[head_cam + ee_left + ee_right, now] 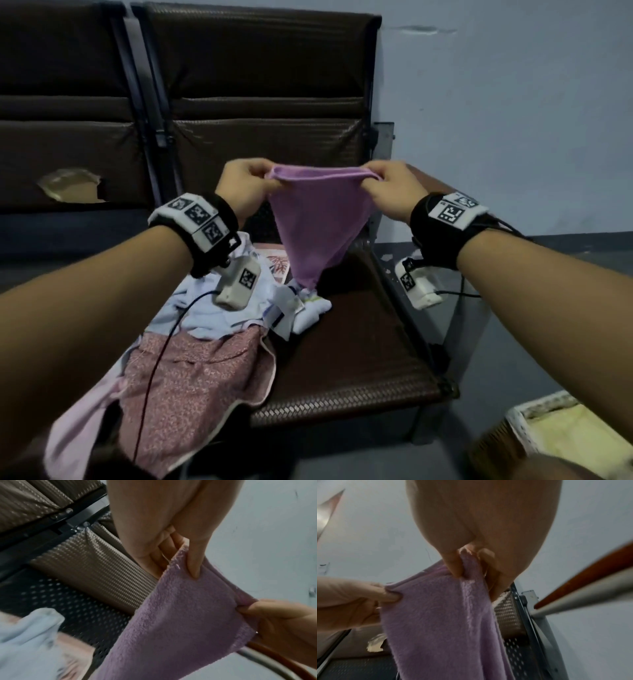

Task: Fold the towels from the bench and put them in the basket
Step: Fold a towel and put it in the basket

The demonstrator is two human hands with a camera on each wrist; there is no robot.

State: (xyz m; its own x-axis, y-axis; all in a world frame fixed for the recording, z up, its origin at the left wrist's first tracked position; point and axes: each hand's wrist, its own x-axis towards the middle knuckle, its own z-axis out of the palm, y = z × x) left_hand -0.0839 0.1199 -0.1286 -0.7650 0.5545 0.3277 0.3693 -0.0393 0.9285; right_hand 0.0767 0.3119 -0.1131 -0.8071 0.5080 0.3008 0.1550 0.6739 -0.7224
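A purple towel (320, 222) hangs in the air above the brown bench seat (359, 346), stretched between both hands. My left hand (250, 186) pinches its upper left corner and my right hand (383, 190) pinches its upper right corner. The towel tapers to a point just above the pile of cloth. In the left wrist view my left hand (181, 555) grips the purple towel (180, 622) at its edge between thumb and fingers. In the right wrist view my right hand (471, 566) pinches a bunched corner of the purple towel (440, 622). A wicker basket (534, 411) stands on the floor at the lower right.
A heap of cloth lies on the left part of the seat: a light blue piece (212, 311), a pink patterned one (191, 383), white socks (311, 308). The bench backrest (260, 85) rises behind. A wooden armrest (583, 577) runs along the right side. A grey wall (513, 102) is on the right.
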